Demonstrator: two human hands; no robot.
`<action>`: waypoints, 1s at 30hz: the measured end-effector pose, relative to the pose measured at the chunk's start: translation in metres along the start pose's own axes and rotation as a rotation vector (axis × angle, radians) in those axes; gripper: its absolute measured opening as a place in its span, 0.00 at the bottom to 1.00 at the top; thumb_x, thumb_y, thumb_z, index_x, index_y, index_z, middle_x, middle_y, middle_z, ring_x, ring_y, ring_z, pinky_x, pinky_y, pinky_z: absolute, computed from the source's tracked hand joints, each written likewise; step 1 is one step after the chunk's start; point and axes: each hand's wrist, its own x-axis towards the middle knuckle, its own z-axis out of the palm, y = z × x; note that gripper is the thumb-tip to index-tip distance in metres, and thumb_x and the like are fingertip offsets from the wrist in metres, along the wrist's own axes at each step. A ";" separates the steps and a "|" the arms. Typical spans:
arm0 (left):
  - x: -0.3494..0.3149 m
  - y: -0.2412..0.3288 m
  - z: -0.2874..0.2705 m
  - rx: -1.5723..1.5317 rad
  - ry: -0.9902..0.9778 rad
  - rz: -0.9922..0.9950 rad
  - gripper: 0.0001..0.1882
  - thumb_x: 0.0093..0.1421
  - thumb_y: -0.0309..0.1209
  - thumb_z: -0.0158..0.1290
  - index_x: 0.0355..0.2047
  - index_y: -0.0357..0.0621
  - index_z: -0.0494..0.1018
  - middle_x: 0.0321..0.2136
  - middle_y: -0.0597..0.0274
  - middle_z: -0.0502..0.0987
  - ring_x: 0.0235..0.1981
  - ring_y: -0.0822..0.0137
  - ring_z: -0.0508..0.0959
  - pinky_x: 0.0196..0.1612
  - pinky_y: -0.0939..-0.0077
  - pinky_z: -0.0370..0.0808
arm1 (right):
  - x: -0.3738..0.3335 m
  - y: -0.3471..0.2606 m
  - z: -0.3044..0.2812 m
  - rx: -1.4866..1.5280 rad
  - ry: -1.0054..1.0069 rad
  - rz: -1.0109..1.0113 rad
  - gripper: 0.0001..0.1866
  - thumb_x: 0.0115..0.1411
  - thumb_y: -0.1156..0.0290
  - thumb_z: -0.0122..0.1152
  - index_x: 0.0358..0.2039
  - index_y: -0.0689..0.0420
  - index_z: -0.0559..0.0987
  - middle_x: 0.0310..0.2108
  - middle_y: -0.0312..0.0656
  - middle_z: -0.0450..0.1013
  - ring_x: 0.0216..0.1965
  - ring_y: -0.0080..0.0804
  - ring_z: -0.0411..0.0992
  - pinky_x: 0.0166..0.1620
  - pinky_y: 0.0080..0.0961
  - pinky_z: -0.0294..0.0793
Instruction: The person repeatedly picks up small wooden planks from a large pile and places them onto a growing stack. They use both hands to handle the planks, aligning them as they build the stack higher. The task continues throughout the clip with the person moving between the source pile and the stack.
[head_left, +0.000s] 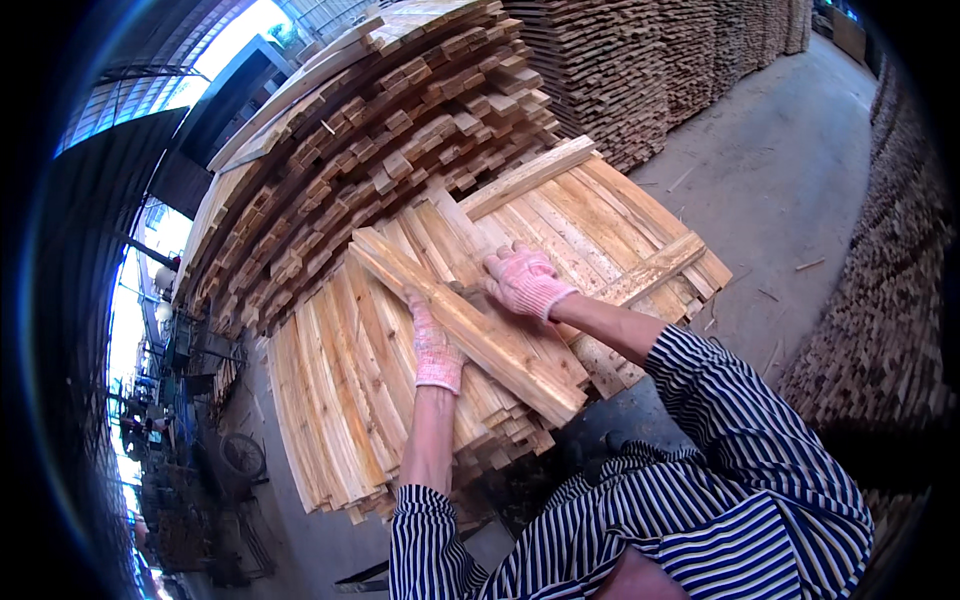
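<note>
My left hand [437, 345], in a pink knit glove, grips a long squared wooden plank [500, 350] from its left side. The plank lies at a slant across a layer of flat wooden boards [345, 385], its near end pointing to the lower right. My right hand [525, 281], gloved alike, is low over the boards to the right of the plank. Its fingers are curled, and their tips are partly hidden, so what they hold, if anything, does not show. Between the two hands is a small dark patch that I cannot make out.
Beyond the boards rises a tall stack of planks [400, 150]. Two crosswise battens [530, 178] lie on the right-hand boards. More timber stacks [640, 70] stand at the back, with another [880, 300] at the right. A wheel [242, 455] is on the left near the concrete floor [340, 550].
</note>
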 end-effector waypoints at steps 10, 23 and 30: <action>0.011 -0.008 0.048 1.434 0.008 0.580 0.48 0.67 0.61 0.44 0.71 0.34 0.47 0.71 0.41 0.53 0.71 0.46 0.56 0.72 0.60 0.55 | -0.064 0.004 -0.080 0.352 -0.052 0.185 0.42 0.59 0.47 0.59 0.72 0.44 0.59 0.52 0.58 0.75 0.54 0.52 0.74 0.55 0.44 0.74; 0.010 -0.023 0.022 2.140 0.028 0.208 0.48 0.68 0.63 0.31 0.73 0.35 0.42 0.74 0.43 0.43 0.75 0.48 0.40 0.75 0.53 0.33 | -0.003 0.032 -0.009 0.148 0.005 0.058 0.23 0.69 0.53 0.45 0.59 0.51 0.67 0.49 0.63 0.73 0.52 0.62 0.73 0.53 0.53 0.71; -0.078 -0.023 0.020 1.868 0.077 0.740 0.41 0.66 0.55 0.47 0.70 0.39 0.56 0.70 0.43 0.56 0.73 0.46 0.51 0.74 0.54 0.45 | 0.001 0.033 0.004 0.018 0.058 -0.049 0.29 0.69 0.54 0.49 0.65 0.56 0.66 0.59 0.59 0.69 0.60 0.57 0.68 0.62 0.44 0.66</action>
